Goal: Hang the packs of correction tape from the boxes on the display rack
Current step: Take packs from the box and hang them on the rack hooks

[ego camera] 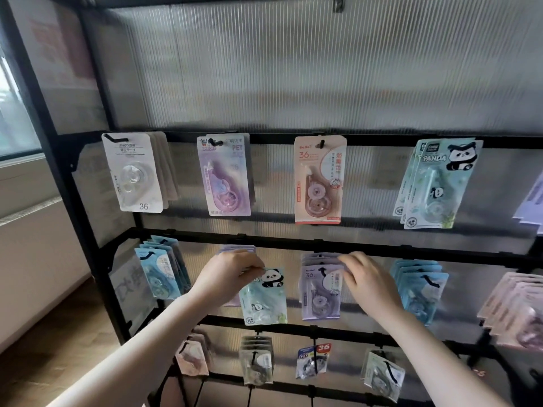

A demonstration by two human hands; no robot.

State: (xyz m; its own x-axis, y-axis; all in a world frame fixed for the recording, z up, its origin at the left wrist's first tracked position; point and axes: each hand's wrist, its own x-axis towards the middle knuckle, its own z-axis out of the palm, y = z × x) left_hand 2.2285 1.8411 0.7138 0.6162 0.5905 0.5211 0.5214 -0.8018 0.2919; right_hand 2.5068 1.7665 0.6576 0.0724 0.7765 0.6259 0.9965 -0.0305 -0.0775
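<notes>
Left hand (pixel 232 274) pinching top edge of panda pack (pixel 264 298) before the rack (pixel 293 321) middle row; right hand (pixel 367 280) fingering purple packs (pixel 320 292), grip unclear. Light, stiff card, slippery blister: best held near hang-hole.

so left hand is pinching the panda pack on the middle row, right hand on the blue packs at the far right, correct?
Not quite. In the head view the right hand touches the lavender packs, not blue ones. The left hand does pinch the panda pack on the middle row.

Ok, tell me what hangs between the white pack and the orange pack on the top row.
Head view: the purple pack hangs between the white pack and the orange pack.
</notes>
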